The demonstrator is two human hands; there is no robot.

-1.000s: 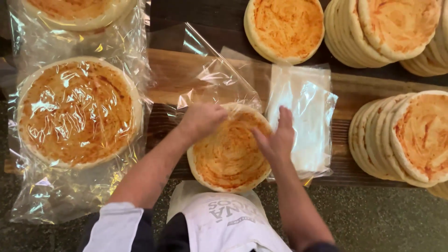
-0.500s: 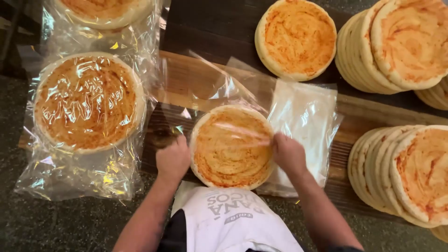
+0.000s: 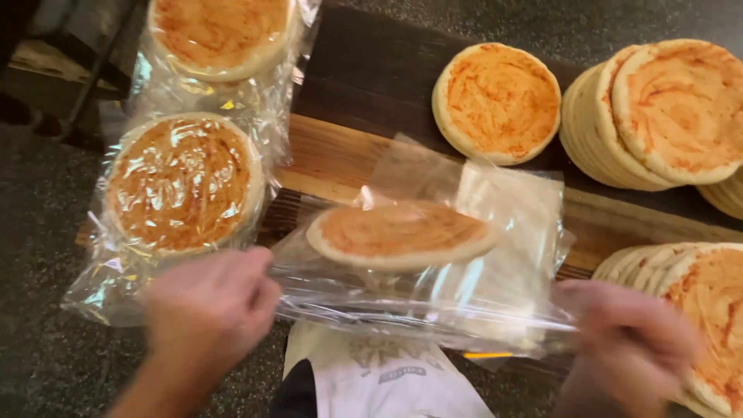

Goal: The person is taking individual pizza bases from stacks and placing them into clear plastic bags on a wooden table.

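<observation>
Lifted off the board since half a second ago, the sauced flatbread (image 3: 398,234) now hangs tilted inside the clear plastic bag (image 3: 464,263), stretched between both hands. Left hand (image 3: 207,310) and right hand (image 3: 627,344) each pinch a near bag corner, fingers clenched, blurred; a wrapped flatbread (image 3: 182,182) lies beyond the left fingers.

Both hands are bare: the left hand (image 3: 207,310) and the right hand (image 3: 631,344) carry no gloves, rings or watch that can be made out, and both are blurred. The left forearm just below its hand is uncovered, with no sleeve in view. Between the two hands, nearer the body, hangs a white apron (image 3: 387,379) with grey printed lettering, and a dark garment edge shows beside it
</observation>
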